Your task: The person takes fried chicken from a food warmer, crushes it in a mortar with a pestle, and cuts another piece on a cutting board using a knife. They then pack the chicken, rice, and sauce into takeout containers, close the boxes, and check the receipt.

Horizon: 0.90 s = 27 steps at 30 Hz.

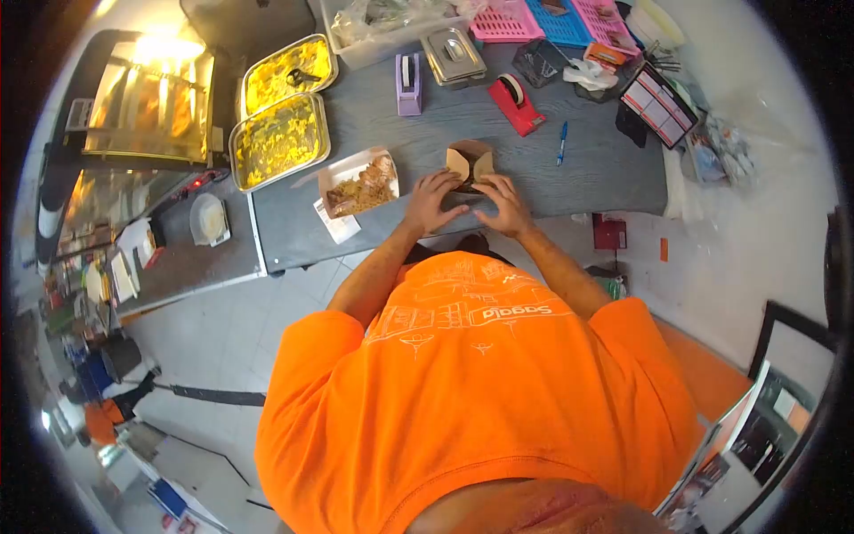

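A small brown cardboard food box with its flaps standing up is on the grey table before me. My left hand grips its near left side, fingers bent over the edge and thumb pointing inward. On the near right side, my right hand holds the box in the same way. What lies inside the box is too dark to make out. Left of my left hand sits an open paper tray holding rice and pieces of meat. A white printed slip lies by its near edge.
Two metal trays of yellow food stand at the left, a black utensil in the farther one. Behind the box are a purple tape dispenser, a lidded steel container and a red tape dispenser. A blue pen lies right.
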Tool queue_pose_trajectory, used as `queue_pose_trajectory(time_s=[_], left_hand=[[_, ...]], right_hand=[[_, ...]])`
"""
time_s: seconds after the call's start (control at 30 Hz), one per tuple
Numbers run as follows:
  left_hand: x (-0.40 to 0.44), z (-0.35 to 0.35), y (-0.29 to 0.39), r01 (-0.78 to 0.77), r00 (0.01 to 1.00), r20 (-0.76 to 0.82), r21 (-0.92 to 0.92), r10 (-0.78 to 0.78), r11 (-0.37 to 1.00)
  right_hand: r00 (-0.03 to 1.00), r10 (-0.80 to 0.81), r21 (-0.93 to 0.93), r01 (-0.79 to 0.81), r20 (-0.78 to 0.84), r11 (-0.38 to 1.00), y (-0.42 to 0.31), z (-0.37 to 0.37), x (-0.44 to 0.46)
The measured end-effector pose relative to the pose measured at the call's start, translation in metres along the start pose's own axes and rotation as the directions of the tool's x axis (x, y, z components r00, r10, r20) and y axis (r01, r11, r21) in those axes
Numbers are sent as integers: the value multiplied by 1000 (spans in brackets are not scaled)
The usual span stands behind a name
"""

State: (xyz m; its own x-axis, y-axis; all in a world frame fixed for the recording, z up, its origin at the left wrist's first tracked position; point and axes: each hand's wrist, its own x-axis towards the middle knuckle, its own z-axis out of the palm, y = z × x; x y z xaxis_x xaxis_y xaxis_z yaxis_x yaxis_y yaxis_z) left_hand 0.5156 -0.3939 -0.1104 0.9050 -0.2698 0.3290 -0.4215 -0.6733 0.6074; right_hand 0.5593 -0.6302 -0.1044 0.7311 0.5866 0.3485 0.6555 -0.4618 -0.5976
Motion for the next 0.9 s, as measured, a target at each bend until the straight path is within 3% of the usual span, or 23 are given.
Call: queue_pose_trajectory(time_s=[0.03,0.1,0.13,0.2,0.23,0.3,0.37,0.43,0.5,0.6,0.63,0.7,0.8,0.83,0.9], left_hand=[[2,10,-9,46,999,21,-17,-45,999],[5,38,-37,127,990,67,-56,-124,990],[10,41,-37,238,971,45,-132,-234,962],[20,41,-33,430,897,32,-288,-440,856],[26,41,-32,421,889,-78,-248,-452,872],[33,44,-31,418,845,-289,-168,-450,893],[44,41,-39,368,908,-136,-189,-396,910],[55,27,-41,256,966,-2,-152,-260,954],[63,6,-31,66,989,133,-70,-56,995],[40,13,-25,-163,987,62,387,151,908],[33,18,-17,45,999,-34,328,-36,944],[30,25,5,437,894,-178,156,-410,886],[32,48,-10,575,761,-109,-344,-640,742],[28,51,-12,470,842,-137,-288,-521,834],[23,45,-7,226,954,-162,-160,-252,961]], right_hand=[[1000,-26,-37,27,14,999,9,6,0],[966,180,106,-201,183,974,47,23,6],[923,269,155,-319,276,935,62,26,10],[961,256,64,-263,102,963,55,13,26],[971,240,14,-240,10,971,48,8,37],[921,382,-106,-389,-79,915,48,12,46],[944,329,-52,-329,-17,943,54,7,51],[988,31,209,-64,154,976,64,-4,58],[980,-5,95,-14,197,995,77,-1,39],[987,55,-56,-47,151,997,72,2,15],[989,93,-100,-82,113,992,64,1,2],[930,294,-113,-275,221,955,44,8,-13],[832,496,-46,-501,249,864,7,15,-15],[803,544,-5,-560,242,829,0,14,-14],[896,443,95,-441,-4,893,13,16,-12]])
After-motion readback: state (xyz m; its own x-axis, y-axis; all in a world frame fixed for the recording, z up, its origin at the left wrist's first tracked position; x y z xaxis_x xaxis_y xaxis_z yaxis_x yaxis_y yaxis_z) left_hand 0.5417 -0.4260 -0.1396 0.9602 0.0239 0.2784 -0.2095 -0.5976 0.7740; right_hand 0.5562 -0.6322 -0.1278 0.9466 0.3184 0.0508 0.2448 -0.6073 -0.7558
